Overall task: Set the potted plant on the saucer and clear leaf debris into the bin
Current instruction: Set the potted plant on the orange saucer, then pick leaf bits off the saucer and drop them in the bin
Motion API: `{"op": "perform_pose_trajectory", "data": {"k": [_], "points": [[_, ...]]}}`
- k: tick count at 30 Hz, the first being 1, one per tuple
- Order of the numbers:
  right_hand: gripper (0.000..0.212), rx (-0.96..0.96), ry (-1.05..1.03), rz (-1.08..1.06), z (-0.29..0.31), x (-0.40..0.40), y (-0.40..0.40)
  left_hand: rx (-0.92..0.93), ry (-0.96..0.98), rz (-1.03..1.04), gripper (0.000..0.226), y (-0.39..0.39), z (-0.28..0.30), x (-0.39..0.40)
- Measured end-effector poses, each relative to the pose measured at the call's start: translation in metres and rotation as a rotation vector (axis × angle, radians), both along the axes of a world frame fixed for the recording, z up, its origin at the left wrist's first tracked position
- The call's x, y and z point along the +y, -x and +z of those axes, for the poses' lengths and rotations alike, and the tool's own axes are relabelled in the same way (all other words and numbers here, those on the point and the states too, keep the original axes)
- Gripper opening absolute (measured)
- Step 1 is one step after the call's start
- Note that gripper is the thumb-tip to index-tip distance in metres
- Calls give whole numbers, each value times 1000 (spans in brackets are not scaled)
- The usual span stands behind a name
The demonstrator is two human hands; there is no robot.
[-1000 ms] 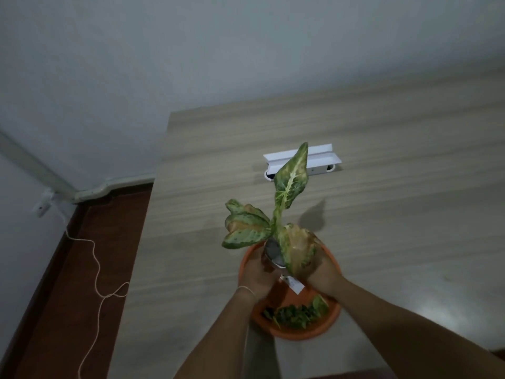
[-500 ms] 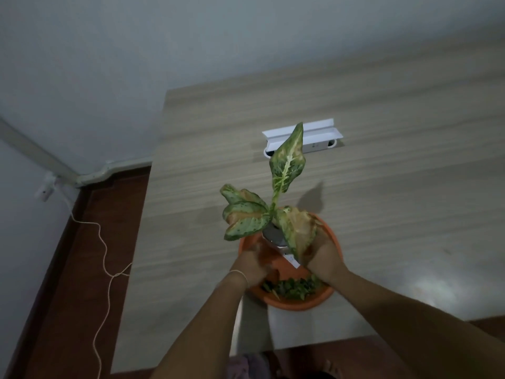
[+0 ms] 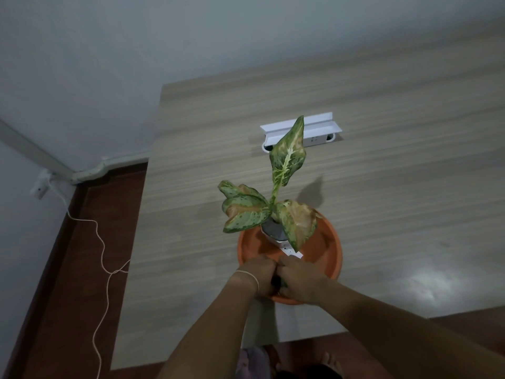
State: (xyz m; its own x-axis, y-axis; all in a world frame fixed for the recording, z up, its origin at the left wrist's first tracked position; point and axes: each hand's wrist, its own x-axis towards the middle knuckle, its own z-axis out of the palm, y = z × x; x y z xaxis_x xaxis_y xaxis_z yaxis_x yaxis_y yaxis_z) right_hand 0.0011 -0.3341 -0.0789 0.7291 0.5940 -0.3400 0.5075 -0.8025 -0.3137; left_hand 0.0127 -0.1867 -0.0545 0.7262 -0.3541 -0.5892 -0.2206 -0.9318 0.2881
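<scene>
A round orange saucer [image 3: 329,248], smooth plastic with a raised rim, sits on the table [image 3: 396,187], a pale laminate top with long streaked wood grain running left to right. The plant [image 3: 284,203] stands inside the saucer, toward its far side, in a small pale pot [image 3: 276,233] with dark soil showing at the mouth. It has three broad, pointed leaves, speckled green and cream with tan, dry-looking patches; the tallest leaf rises upright toward the far side, and two spread lower, one left and one right.

Both hands meet over the near rim of the saucer. The left hand [image 3: 259,276] is curled into a loose fist, knuckles up, a thin band around its wrist. The right hand [image 3: 296,277] is curled the same way, touching the left. A dark sliver, perhaps a bit of leaf, shows between them, but what either grips cannot be told.

Beyond the plant, a white rectangular socket box [image 3: 314,132] with a raised flap is set in the tabletop. To the left, a thin white cord [image 3: 102,253] snakes over the dark reddish floor [image 3: 68,283].
</scene>
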Motion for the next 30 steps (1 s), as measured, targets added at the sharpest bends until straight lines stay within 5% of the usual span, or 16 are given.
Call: {"op": "perform_pose_trajectory", "data": {"k": [14,30], "points": [[16,154,-67,-258,5,6,-12,-56,51,140,20,6,-11,-4],[12,141,-515,-608,34,-14,-14,-258,245,721,12,27,42,27]]}}
